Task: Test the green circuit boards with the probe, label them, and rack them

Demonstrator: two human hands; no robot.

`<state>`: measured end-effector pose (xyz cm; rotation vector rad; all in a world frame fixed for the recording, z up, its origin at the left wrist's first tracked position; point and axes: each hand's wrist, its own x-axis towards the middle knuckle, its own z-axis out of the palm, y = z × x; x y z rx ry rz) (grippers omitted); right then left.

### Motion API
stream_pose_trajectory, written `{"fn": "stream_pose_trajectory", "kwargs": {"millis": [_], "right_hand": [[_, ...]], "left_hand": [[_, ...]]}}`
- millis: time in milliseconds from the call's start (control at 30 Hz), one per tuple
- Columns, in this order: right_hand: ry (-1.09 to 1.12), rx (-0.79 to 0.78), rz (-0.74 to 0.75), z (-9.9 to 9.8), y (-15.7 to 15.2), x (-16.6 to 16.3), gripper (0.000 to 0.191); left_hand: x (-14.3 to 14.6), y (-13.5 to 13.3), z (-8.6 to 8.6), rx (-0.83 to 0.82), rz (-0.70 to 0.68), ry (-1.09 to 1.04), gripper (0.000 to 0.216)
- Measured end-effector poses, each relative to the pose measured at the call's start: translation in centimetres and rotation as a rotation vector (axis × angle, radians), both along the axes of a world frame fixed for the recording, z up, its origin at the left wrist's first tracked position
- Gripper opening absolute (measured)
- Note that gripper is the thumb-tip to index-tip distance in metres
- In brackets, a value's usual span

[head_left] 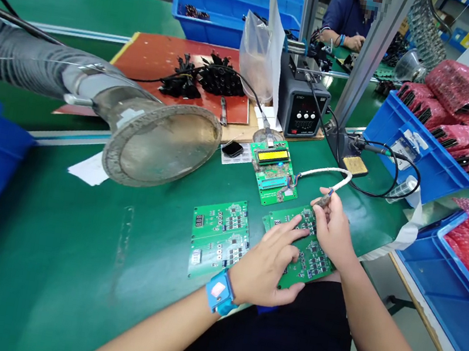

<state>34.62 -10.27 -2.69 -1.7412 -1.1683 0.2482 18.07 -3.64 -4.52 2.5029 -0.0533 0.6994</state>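
My left hand (268,258), with a blue wrist strap (220,292), rests with spread fingers across a green circuit board (317,261) at the front edge of the bench. My right hand (335,230) pinches a small greyish connector (324,200) over that board's upper part; whether it touches the board I cannot make out. From the connector a white-sleeved cable (328,171) curves back to a green tester board (278,173) with a lit yellow display (273,155) and a turquoise socket. Left of my left hand lies another green board panel (218,238) with a small digit display.
A fume extractor hood (163,146) hangs to the left. Behind stand a soldering station (302,106) and an iron in its holder (351,152). Blue bins with pink bubble-wrapped parts (452,121) line the right. Across the bench another person (349,15) works.
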Motion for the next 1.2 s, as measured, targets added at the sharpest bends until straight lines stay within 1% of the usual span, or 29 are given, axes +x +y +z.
{"fn": "stream_pose_trajectory", "kwargs": {"millis": [367, 767, 867, 933, 1033, 1133, 1200], "right_hand": [[0.016, 0.007, 0.008, 0.0, 0.0, -0.1, 0.033], [0.032, 0.01, 0.015, -0.3, 0.1, -0.1, 0.032], [0.061, 0.023, 0.03, -0.1, -0.1, 0.2, 0.031], [0.116, 0.056, 0.047, 0.2, -0.8, 0.4, 0.03], [0.211, 0.078, 0.049, 0.7, -2.9, 0.2, 0.031], [0.285, 0.015, 0.051, 0.8, -5.0, -0.3, 0.03], [0.309, -0.021, 0.055, 0.5, -5.9, -0.6, 0.03]], "left_hand": [[0.2, 0.0, -0.1, -0.005, 0.011, -0.039, 0.026], [0.0, 0.0, -0.1, 0.054, 0.048, -0.02, 0.032], [0.0, 0.1, -0.1, 0.066, 0.047, -0.02, 0.033], [-0.1, 0.2, 0.0, 0.072, 0.046, -0.021, 0.037], [-0.1, 0.2, 0.0, 0.079, 0.045, -0.024, 0.043], [-0.1, 0.2, 0.0, 0.081, 0.044, -0.03, 0.044], [0.0, 0.2, 0.0, 0.08, 0.047, -0.028, 0.042]]}}
